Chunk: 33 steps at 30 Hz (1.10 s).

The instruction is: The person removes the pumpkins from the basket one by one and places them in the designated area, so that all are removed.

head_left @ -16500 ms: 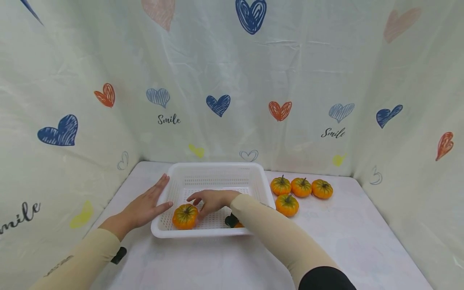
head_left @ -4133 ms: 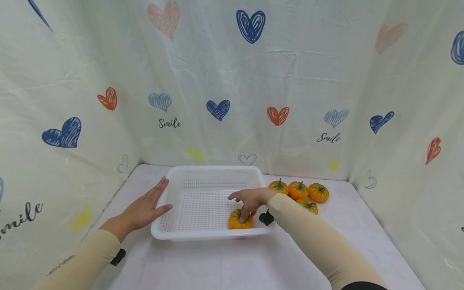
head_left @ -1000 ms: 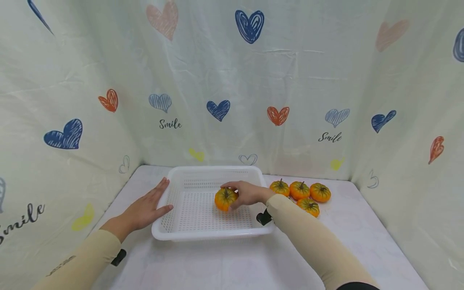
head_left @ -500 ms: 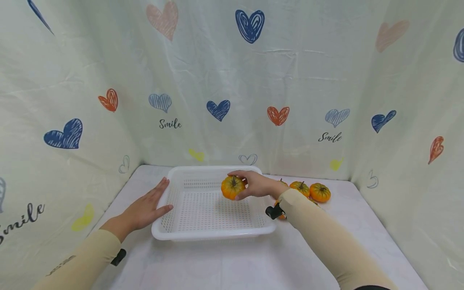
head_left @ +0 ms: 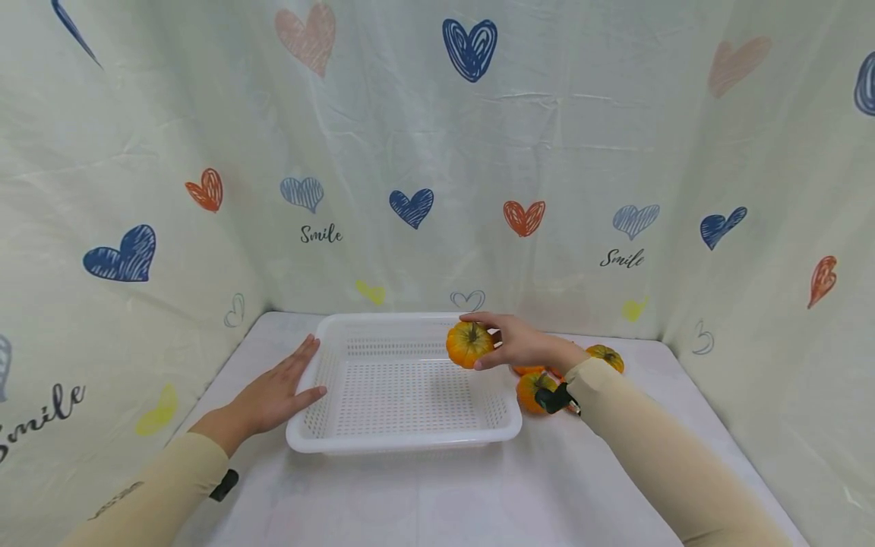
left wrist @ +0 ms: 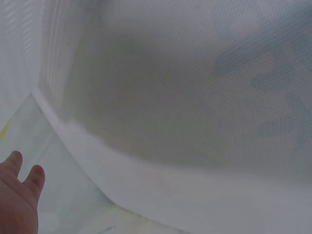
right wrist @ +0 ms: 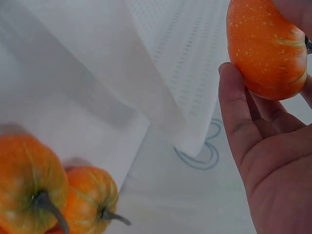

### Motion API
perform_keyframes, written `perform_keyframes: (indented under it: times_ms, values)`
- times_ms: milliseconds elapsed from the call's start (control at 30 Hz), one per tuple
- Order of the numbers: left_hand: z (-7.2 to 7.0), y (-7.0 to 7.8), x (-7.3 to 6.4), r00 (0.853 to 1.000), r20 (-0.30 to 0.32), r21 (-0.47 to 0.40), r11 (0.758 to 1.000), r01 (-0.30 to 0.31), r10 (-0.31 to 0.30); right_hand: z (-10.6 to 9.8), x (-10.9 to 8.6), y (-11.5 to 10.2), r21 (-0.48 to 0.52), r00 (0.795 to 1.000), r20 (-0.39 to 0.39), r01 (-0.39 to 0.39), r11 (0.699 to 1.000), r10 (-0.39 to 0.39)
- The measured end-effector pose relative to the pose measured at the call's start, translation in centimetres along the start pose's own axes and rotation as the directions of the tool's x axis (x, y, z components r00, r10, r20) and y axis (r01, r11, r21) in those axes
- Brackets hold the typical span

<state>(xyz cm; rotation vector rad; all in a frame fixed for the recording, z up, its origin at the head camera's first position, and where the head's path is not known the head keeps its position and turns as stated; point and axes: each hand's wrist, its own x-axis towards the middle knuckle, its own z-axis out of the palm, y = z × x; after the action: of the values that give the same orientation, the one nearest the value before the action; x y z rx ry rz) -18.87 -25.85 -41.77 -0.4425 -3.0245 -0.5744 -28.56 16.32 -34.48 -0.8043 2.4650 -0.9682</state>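
My right hand [head_left: 516, 342] holds a small orange pumpkin [head_left: 468, 346] between thumb and fingers, raised over the right back part of a white plastic basket [head_left: 403, 442]. In the right wrist view the pumpkin [right wrist: 265, 53] sits at the fingertips, its underside toward the camera. My left hand [head_left: 273, 387] rests against the basket's left rim, fingers straight and thumb spread. Only part of the left hand [left wrist: 19, 200] shows in the left wrist view. The basket's perforated floor is visible.
Several more pumpkins [head_left: 536, 391] lie on the white table [head_left: 410, 501] right of the basket, partly hidden by my right hand and sleeve. Two show in the right wrist view, one large-looking pumpkin [right wrist: 29, 180] nearest. A curtain with printed hearts [head_left: 410, 114] surrounds the table.
My right hand lifted the pumpkin from the basket and carried it right and back toward the rim. An earlier pumpkin in the basket's left part is gone. The left hand stayed put.
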Motion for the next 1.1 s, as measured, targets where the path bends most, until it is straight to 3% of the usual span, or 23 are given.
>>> perform_keyframes:
  times_ms: [200,500,667,900,1100]
  values:
    - [0.1,-0.1,0.1,1.0,0.002,-0.002,1.0,0.01,-0.01,-1.2,-1.9,1.0,0.004,0.999,-0.036,0.006,1.0,-0.006]
    - [0.0,-0.3,0.1,1.0,0.01,0.004,1.0,0.014,-0.014,-2.3,-4.9,2.7,0.09,0.993,-0.09,-0.07,0.993,0.078]
    - [0.0,-0.1,0.0,1.0,-0.001,-0.002,1.0,0.005,-0.005,-3.2,-6.3,3.2,0.108,0.991,-0.113,-0.059,0.992,0.071]
    - [0.0,-0.3,0.0,1.0,0.009,0.003,1.0,0.018,-0.018,-4.8,-8.3,4.8,0.035,0.987,-0.159,-0.014,0.999,0.019]
    - [0.0,-0.3,0.1,1.0,0.006,0.001,1.0,0.02,-0.02,-5.8,-10.7,6.9,-0.016,0.975,-0.217,-0.05,0.999,0.046]
